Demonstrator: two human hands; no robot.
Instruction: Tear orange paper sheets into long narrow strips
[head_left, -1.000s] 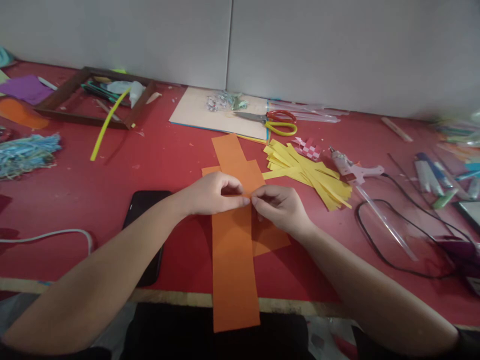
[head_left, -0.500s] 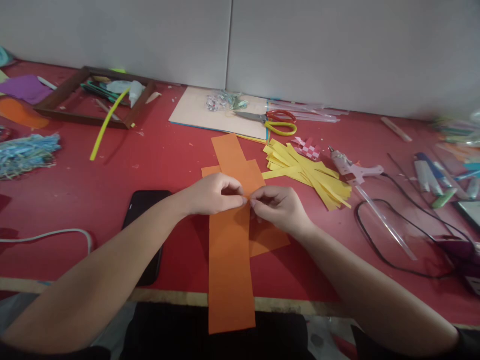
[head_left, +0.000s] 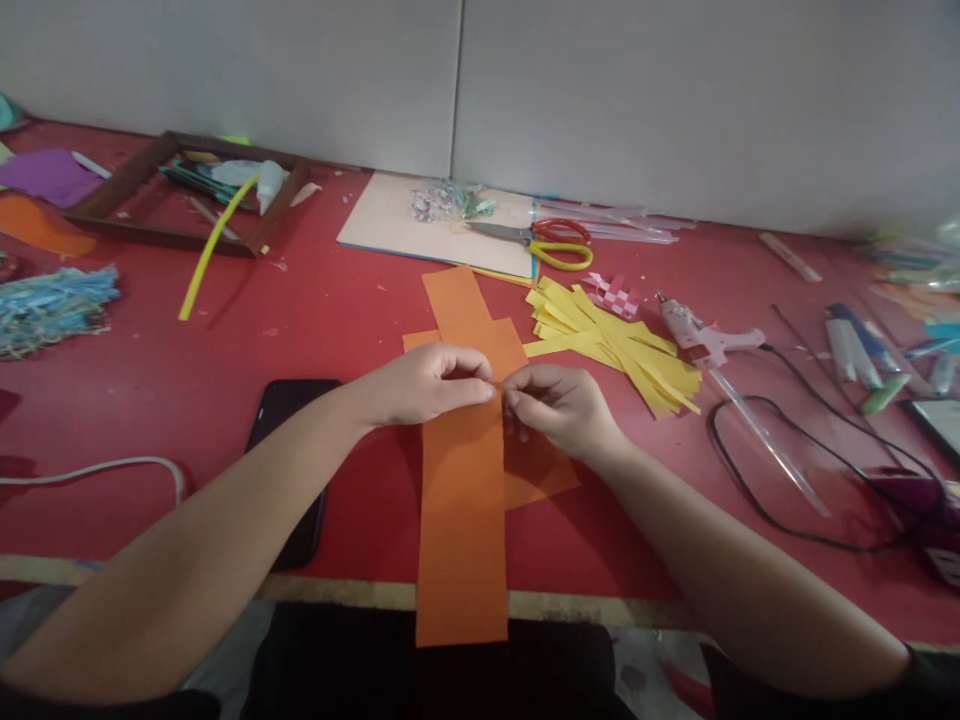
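A long orange paper strip [head_left: 463, 540] hangs from my hands toward me, its lower end past the table edge. My left hand [head_left: 442, 385] pinches its upper right edge between thumb and curled fingers. Close beside it, my right hand [head_left: 559, 405] has thumb and forefinger pinched at the same edge; the fingertips of both hands almost meet. Beneath lie more orange paper pieces [head_left: 457, 305], crossing at angles on the red table [head_left: 360, 330]. A fan of yellow paper strips [head_left: 615, 345] lies just beyond my right hand.
A black phone [head_left: 300, 540] lies under my left forearm. Scissors [head_left: 555, 245] rest on cream sheets [head_left: 390, 215] at the back. On the right are a glue gun [head_left: 709, 335] with its black cord and several markers [head_left: 855, 350]. A brown frame [head_left: 150, 230] stands back left.
The strip's lower end has risen slightly and its upper part has shifted a little right. Both hands stay at its edge, the right fingers moved slightly up.
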